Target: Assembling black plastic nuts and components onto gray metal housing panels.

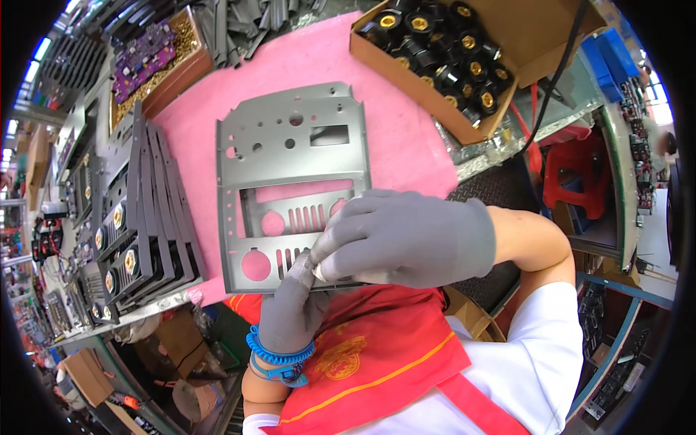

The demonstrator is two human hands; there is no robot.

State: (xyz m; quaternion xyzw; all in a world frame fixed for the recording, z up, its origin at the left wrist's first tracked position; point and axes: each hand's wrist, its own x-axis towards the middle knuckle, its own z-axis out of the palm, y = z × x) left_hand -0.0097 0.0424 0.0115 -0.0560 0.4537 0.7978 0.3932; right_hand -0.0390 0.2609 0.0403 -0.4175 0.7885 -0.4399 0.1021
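Note:
A grey metal panel with round holes, rectangular cut-outs and rows of slots lies on the pink mat. Both my hands wear grey gloves and meet over the panel's near edge. My left hand, with a blue coiled wristband below it, comes up from the front with its fingers on the slotted strip. From the right, my right hand reaches across the panel's corner, its fingers bent and closed against the left fingertips. Whatever is pinched between the fingertips is too small and covered to make out.
Similar grey panels with brass-centred fittings stand stacked at left. Behind them a brown box holds brass pieces and purple circuit boards. A cardboard box of black, brass-centred parts sits at the far right. A red stool stands beyond the bench.

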